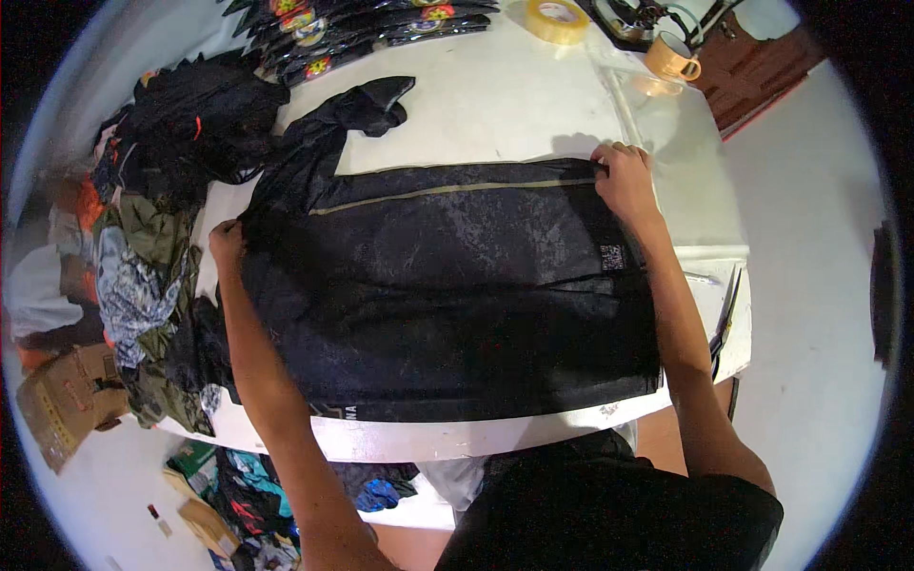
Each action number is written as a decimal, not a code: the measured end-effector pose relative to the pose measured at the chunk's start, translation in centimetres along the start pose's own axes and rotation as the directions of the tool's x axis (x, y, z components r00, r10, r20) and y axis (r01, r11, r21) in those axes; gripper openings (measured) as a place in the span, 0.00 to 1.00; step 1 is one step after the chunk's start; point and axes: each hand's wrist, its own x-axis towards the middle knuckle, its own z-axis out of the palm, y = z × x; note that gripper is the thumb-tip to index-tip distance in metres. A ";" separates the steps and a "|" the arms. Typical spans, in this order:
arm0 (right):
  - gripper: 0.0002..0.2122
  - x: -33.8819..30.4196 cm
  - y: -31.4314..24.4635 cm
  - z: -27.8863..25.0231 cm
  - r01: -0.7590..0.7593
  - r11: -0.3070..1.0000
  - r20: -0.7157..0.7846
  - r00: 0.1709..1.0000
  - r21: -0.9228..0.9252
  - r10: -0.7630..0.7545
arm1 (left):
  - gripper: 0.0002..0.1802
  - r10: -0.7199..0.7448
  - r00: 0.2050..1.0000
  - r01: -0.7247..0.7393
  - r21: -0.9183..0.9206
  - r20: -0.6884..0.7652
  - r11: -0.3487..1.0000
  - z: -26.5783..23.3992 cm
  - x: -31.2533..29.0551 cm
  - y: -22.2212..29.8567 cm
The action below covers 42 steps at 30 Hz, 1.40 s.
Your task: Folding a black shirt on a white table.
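At your far left a pile of dark clothes (pixel 157 247) hangs over the edge of the white worktop (pixel 514 95). Your left hand (pixel 227 244) pinches the left edge of the black garment (pixel 447 295), its fingers closed on the cloth. The garment lies spread flat across the worktop in front of you, a pale stripe running along its far side and one sleeve (pixel 352 119) trailing off up and to the left. Your right hand (pixel 624 176) grips the far right corner, fingers curled over the edge. Judging by the lie, the body is smoothed out but the sleeve is not yet tucked in. Scissors (pixel 725 319) rest at the worktop's right edge; a tape roll (pixel 558 19) sits far off.
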 end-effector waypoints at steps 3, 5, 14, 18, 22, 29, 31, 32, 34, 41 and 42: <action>0.09 -0.3 0.1 -2.6 -0.044 0.996 0.034 0.999 0.075 0.042 | 0.18 -0.158 0.987 0.155 -0.360 0.021 0.920 -2.1 -1.7 1.3; 0.08 -1.0 0.2 -4.4 0.006 0.997 -0.049 0.999 0.079 -0.002 | 0.18 -0.174 0.984 0.164 -0.487 0.024 0.858 -3.7 -3.0 3.1; 0.08 -8.0 -1.0 -11.0 0.076 0.971 -0.142 0.989 0.227 -0.045 | 0.19 -0.008 1.000 0.021 -0.817 0.021 0.576 -8.4 -7.3 -1.6; 0.09 -12.2 -0.9 -12.1 0.102 0.974 -0.094 0.992 0.200 -0.085 | 0.16 -0.195 0.979 0.082 -0.775 -0.054 0.626 -8.7 -9.9 -3.2; 0.11 -16.1 -1.4 -13.0 0.100 0.973 -0.101 0.992 0.210 -0.080 | 0.13 -0.083 0.997 0.056 -0.818 0.010 0.573 -8.7 -12.9 -4.9; 0.13 -21.5 -1.1 -11.8 0.107 0.971 -0.036 0.994 0.213 -0.102 | 0.10 -0.102 0.993 0.002 -0.851 -0.061 0.525 -8.1 -16.4 -7.9; 0.13 -22.3 -1.2 -11.7 0.092 0.971 -0.006 0.996 0.221 -0.094 | 0.10 -0.130 0.990 0.024 -0.855 -0.050 0.518 -8.1 -16.7 -8.8; 0.14 -22.7 -1.2 -11.7 0.088 0.970 0.005 0.996 0.226 -0.092 | 0.10 -0.127 0.991 0.027 -0.838 -0.051 0.546 -8.1 -16.8 -9.0; 0.14 -23.5 -1.3 -11.3 0.085 0.969 0.017 0.996 0.234 -0.091 | 0.11 -0.126 0.991 0.030 -0.818 -0.052 0.575 -8.1 -17.0 -9.2; 0.14 -24.0 -1.1 -11.4 0.057 0.990 0.157 0.984 0.132 -0.078 | 0.18 0.276 0.886 -0.307 -0.026 -0.373 0.951 -7.8 -21.6 -2.5; 0.14 -24.2 -1.1 -11.5 0.061 0.989 0.138 0.987 0.133 -0.080 | 0.19 0.283 0.880 -0.340 -0.090 -0.382 0.936 -7.4 -23.0 0.6</action>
